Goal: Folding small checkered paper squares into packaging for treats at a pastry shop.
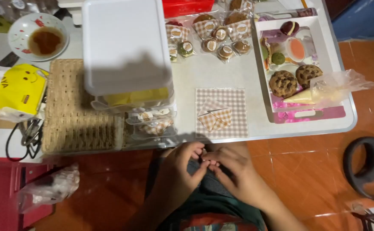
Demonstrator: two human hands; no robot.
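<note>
- left hand (182,169) and right hand (234,171) meet over the lap, below the table edge (281,136); fingertips touching each other, fingers curled in as if pinching something tiny; what is between them is too small to tell
- nearest thing on the table: checked paper sheet (221,112), brown-and-white, flat, just beyond the hands; a folded checked wrapper (215,118) lies on it
- left of the sheet: clear plastic boxes (150,122) with wrapped pieces inside, under a white lid (125,45); woven mat (73,115) beneath
- far side: row of wrapped cookies (212,36) in clear bags with round stickers
- right: white tray (262,64) holding two chocolate-chip cookies (294,79), small round sweets, a clear piping bag (328,90) with cream
- far left: yellow tissue pack (20,90); bowl of brown sauce (39,37)
</note>
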